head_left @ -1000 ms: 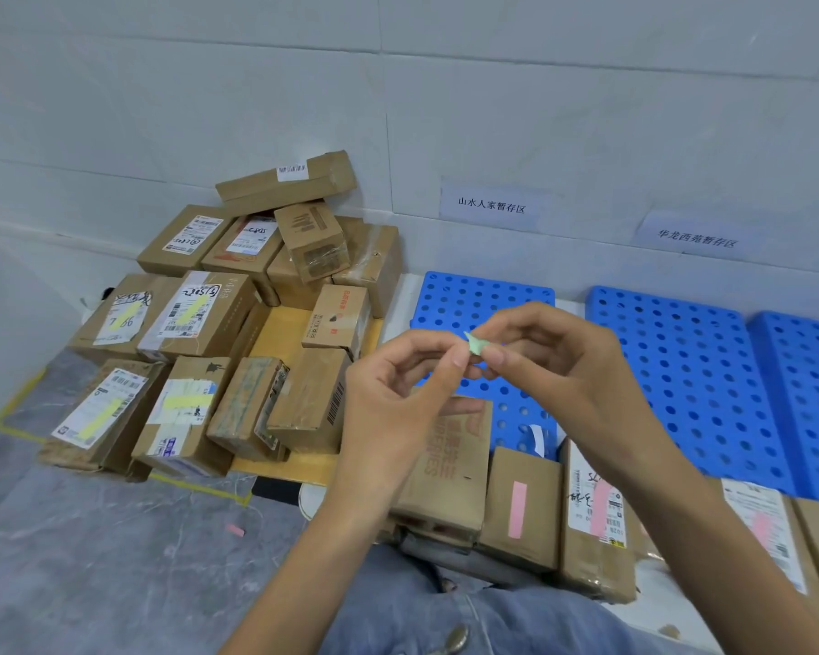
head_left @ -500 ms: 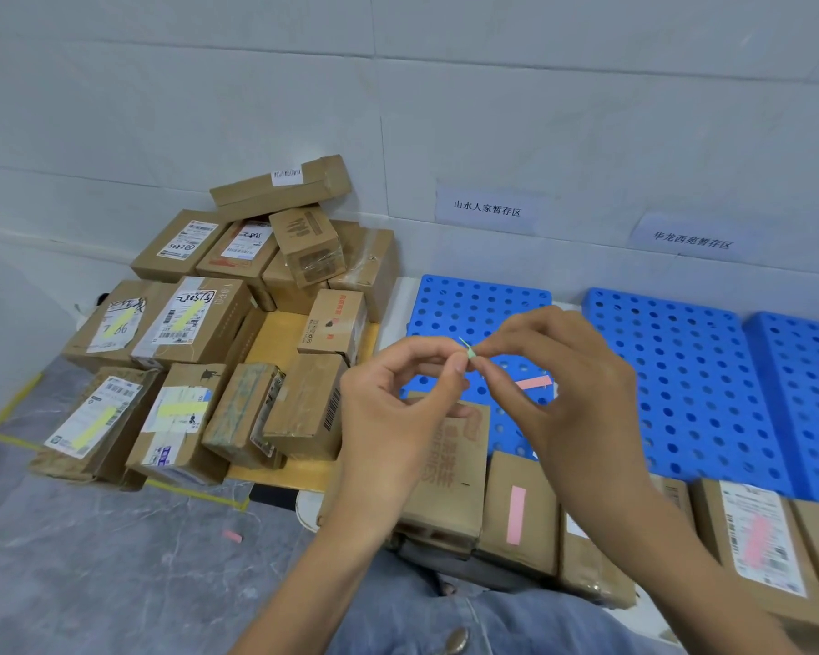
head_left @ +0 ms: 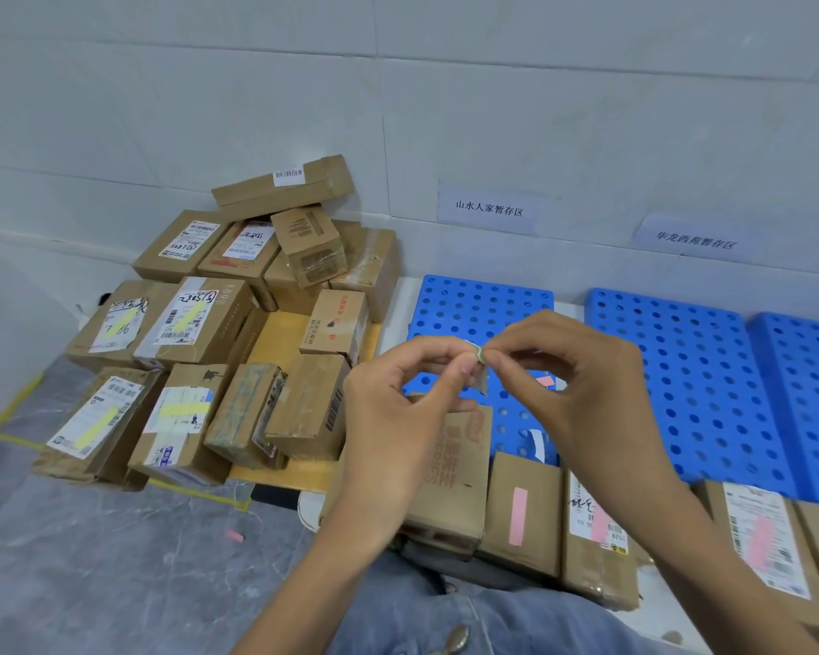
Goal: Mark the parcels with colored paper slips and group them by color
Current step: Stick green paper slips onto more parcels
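My left hand (head_left: 398, 418) and my right hand (head_left: 582, 394) meet at chest height, both pinching a small green paper slip (head_left: 476, 350) between thumbs and forefingers. Under them a brown parcel with red print (head_left: 459, 470) stands unmarked. To its right, a row of parcels bears pink slips (head_left: 517, 515). On the left a pile of cardboard parcels (head_left: 218, 352) holds several with yellow slips (head_left: 183, 409).
Blue perforated pallets (head_left: 691, 380) lie along the white tiled wall, with a loose pink slip (head_left: 546, 381) on one. Two paper signs (head_left: 489, 209) hang on the wall. A pink scrap (head_left: 234, 536) lies on the grey floor. My jeans-clad knee (head_left: 469, 621) is at the bottom.
My fingers have kept working the green slip; it now curls between the fingertips. Both hands stay together over the same parcel, and the view has shifted slightly.
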Tool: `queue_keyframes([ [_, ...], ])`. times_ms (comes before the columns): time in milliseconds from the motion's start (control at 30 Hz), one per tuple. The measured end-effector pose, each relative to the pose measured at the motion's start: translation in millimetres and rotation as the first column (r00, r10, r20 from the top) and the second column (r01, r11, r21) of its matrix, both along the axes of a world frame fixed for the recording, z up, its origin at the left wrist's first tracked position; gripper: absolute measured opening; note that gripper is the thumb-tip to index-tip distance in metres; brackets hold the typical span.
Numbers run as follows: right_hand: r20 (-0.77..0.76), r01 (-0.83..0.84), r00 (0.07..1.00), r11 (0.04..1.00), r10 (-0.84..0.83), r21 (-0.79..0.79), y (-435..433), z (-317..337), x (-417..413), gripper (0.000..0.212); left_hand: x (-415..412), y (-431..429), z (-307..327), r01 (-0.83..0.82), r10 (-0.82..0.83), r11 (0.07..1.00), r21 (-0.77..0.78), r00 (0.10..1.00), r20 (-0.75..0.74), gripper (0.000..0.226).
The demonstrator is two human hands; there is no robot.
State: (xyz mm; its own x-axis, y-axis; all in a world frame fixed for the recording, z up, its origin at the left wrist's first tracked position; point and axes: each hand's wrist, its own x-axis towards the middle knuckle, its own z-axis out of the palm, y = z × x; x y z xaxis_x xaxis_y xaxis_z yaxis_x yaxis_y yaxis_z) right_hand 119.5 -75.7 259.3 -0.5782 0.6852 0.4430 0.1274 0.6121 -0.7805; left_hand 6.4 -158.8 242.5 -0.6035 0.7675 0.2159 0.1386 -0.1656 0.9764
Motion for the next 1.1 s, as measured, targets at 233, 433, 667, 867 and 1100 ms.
queue_keyframes([
  [233, 0.025, 0.0, 1.0, 0.999, 0.001, -0.04, 1, 1, 0, 0.012, -1, 1, 0, 0.001, -0.002, 1.0, -0.009, 1.0, -0.018, 0.01],
  [433, 0.06, 0.12, 0.99, 0.984, -0.129, 0.132, -7, -6, -7, 0.009, 0, 0, -4, -0.004, 0.004, 1.0, -0.01, 1.0, 0.025, 0.008],
  [667, -0.001, 0.163, 0.987, 0.985, -0.163, 0.063, -9, -11, -8, 0.011, 4, 1, -7, -0.014, 0.014, 1.0, 0.0, 0.994, 0.104, 0.003],
  [867, -0.026, 0.122, 0.992, 0.981, -0.127, -0.15, -13, -10, -7, 0.015, 2, 3, -8, -0.065, 0.065, 0.998, -0.021, 0.997, 0.028, 0.014],
  [1100, -0.088, -0.073, 0.995, 0.902, 0.039, -0.426, -7, 3, -1, 0.012, -7, 1, -4, -0.073, 0.073, 0.995, -0.062, 0.997, -0.006, 0.005],
])
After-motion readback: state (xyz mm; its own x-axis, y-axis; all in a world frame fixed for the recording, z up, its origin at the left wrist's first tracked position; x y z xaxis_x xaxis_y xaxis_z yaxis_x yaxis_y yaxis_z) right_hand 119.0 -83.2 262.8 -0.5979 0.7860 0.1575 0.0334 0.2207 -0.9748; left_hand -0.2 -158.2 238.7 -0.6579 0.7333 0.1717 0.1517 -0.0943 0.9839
